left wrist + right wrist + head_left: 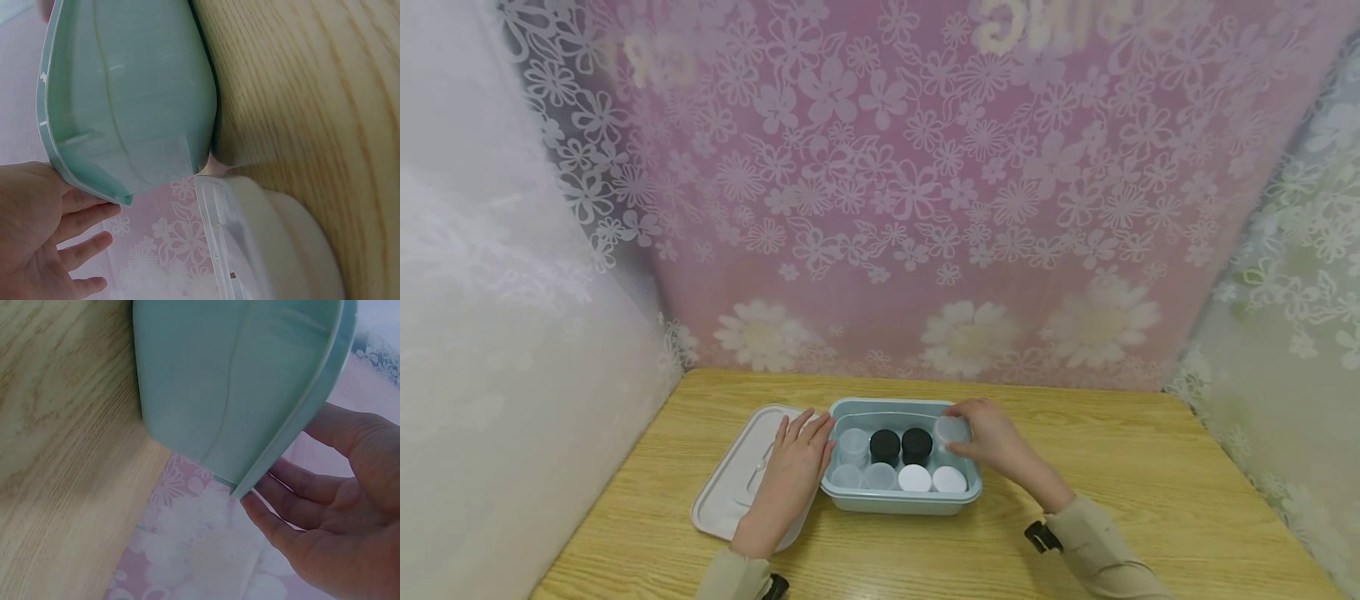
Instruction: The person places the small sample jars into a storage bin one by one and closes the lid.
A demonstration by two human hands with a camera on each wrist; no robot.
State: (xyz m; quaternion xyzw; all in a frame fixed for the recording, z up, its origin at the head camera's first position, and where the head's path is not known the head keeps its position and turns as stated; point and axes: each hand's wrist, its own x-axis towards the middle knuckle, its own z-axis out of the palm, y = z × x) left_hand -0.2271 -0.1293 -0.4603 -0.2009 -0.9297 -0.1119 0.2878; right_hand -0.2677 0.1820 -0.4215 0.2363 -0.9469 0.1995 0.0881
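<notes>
Right hand [992,437] gripping clear jar [951,430], over teal bin's [895,502] far-right corner

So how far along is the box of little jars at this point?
The lid is already off and lies left of the box. Seven jars sit inside: three clear, two black, two white. In hand: the right hand holds a clear jar over the far right corner, while the left hand rests against the box. The lid is not yet back on.
</notes>
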